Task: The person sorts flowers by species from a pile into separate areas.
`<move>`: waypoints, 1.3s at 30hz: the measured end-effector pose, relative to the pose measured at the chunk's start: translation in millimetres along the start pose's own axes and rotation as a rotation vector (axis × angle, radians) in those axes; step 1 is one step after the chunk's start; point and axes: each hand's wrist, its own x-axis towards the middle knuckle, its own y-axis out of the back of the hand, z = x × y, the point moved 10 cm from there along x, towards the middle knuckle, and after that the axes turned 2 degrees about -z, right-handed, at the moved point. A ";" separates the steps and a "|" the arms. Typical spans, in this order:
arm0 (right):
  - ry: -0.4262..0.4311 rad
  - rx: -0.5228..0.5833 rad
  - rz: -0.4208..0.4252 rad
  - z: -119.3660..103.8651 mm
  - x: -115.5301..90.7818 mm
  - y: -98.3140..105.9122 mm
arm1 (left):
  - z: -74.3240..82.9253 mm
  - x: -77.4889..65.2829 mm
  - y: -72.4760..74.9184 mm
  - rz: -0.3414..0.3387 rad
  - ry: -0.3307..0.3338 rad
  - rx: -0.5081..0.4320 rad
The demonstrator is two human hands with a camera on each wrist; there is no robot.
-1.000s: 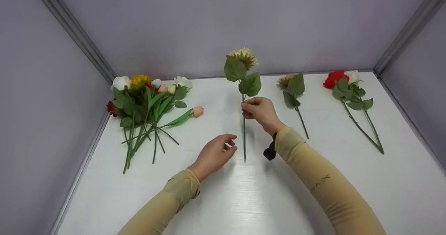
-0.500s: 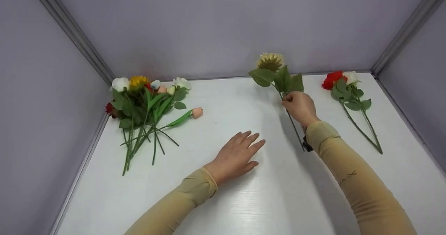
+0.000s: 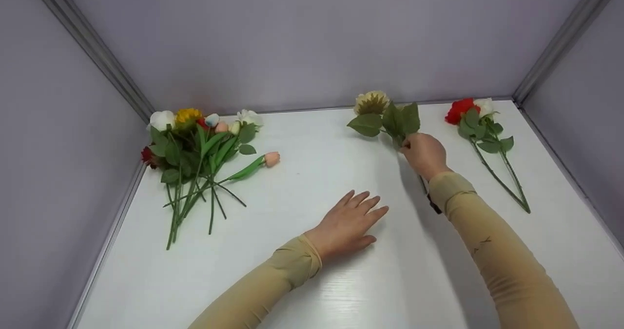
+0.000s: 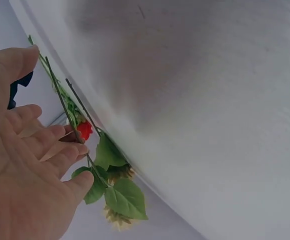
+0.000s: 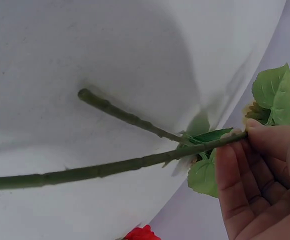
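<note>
My right hand [image 3: 425, 154] pinches the stem of a cream sunflower [image 3: 371, 103] between thumb and fingers, low over the back of the table. Its head faces the back wall, and broad green leaves spread below it. In the right wrist view the held stem [image 5: 105, 170] passes over a second stem [image 5: 125, 116], which lies on the white table. That second flower is mostly hidden behind the leaves and hand in the head view. My left hand [image 3: 346, 224] is spread palm down over the middle of the table, holding nothing.
At the left lies a pile of mixed flowers with white, yellow and dark red heads, its green stems [image 3: 187, 200] crossing. A peach tulip [image 3: 271, 159] sticks out from it. To the right lie a red rose [image 3: 459, 110] and a white rose [image 3: 485, 107]. Grey walls [image 3: 312, 41] enclose the table.
My right hand has carried the cream sunflower rightward and then lowered it beside the second one. The left hand has moved right and its fingers have spread.
</note>
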 end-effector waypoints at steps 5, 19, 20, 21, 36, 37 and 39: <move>-0.027 0.007 -0.019 8.2 3.7 -11.7 | -1.1 -1.6 -5.0 -0.023 0.003 -0.015; -0.071 0.006 -0.026 19.2 7.1 -26.3 | -8.3 -4.9 -12.6 -0.078 0.034 -0.068; -0.069 0.004 -0.026 19.5 6.9 -26.9 | -8.8 -5.1 -13.5 -0.081 0.036 -0.071; -0.067 0.004 -0.028 20.2 6.8 -27.6 | -9.3 -5.3 -14.1 -0.081 0.036 -0.076; -0.087 0.085 -0.004 14.7 1.1 -10.0 | -19.1 -13.0 -16.3 -0.074 0.053 -0.104; -0.081 0.089 0.011 12.9 0.9 -7.3 | -20.5 -13.6 -16.9 -0.075 0.056 -0.106; -0.057 0.097 0.039 7.7 1.1 -2.9 | -24.7 -15.8 -18.0 -0.080 0.067 -0.113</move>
